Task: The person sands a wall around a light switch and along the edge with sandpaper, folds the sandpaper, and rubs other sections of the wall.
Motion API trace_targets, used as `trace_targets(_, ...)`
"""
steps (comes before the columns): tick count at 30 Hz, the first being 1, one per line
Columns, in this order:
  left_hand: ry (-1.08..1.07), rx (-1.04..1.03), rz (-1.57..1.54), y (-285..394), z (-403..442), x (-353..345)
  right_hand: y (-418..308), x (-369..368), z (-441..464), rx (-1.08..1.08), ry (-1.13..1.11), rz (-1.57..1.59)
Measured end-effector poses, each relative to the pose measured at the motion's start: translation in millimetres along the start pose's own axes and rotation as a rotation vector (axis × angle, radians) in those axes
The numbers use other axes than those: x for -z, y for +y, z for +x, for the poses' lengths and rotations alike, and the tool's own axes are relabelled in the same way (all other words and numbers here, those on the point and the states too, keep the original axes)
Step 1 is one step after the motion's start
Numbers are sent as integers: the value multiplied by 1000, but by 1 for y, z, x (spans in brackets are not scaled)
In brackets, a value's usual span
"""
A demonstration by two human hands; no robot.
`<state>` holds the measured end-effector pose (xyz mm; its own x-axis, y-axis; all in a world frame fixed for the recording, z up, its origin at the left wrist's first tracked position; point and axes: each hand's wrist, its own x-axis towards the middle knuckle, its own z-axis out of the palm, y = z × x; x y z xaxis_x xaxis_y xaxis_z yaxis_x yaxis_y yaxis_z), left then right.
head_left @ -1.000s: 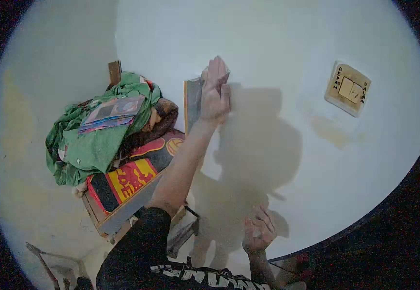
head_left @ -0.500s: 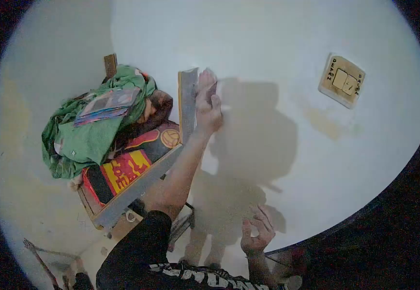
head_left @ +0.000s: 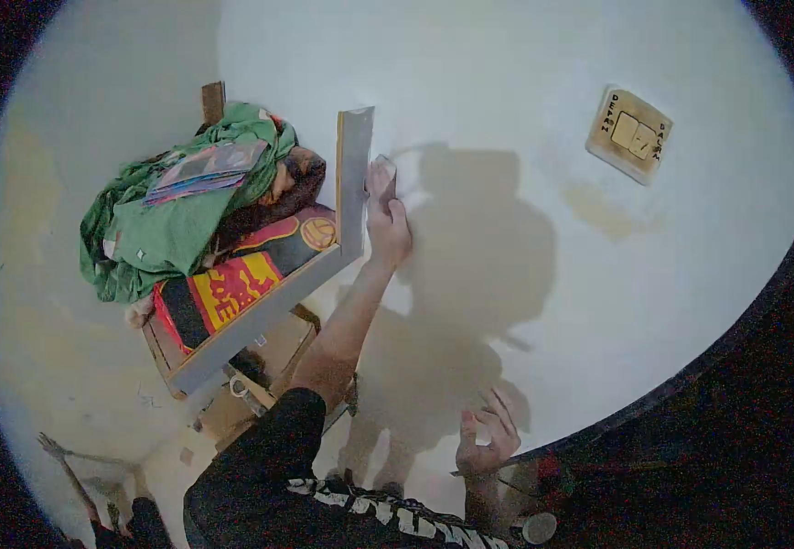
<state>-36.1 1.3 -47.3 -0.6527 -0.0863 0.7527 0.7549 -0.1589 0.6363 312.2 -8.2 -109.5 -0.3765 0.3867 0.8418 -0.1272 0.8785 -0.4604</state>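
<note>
My left hand [head_left: 389, 233] is raised against the white wall [head_left: 671, 274], just right of the upright grey board [head_left: 353, 174] of a shelf. Its fingers are together around or over something pale and greyish, too blurred to make out. Lower down, in front of the wall, my right hand [head_left: 488, 441] has its fingers apart and holds nothing. Left of the upright board, the shelf [head_left: 264, 316] bears a green cloth [head_left: 164, 233] with thin colourful booklets [head_left: 205, 172] on it, and a black, red and yellow textile [head_left: 241, 285].
A switch plate [head_left: 630, 134] with lettering is on the wall at upper right. Brown boxes [head_left: 278, 352] stand under the shelf. Another person's raised hand [head_left: 52, 448] shows at the lower left. A dark area [head_left: 717, 457] lies at the lower right.
My left hand has moved down along the upright board, uncovering more of it. The view has shifted, showing more below the shelf. My right hand stays low with fingers apart.
</note>
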Motion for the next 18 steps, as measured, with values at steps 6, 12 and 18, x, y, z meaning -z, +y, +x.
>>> trace_targets(6,-204,-169,228,-52,-63,37,3,14,-13,-95,-89,-29)
trace_targets(12,-377,266,427,-129,-196,108,-10,31,-29,-93,-211,47)
trace_targets(18,-654,736,433,-58,-374,225,-11,53,-57,-38,-330,-6)
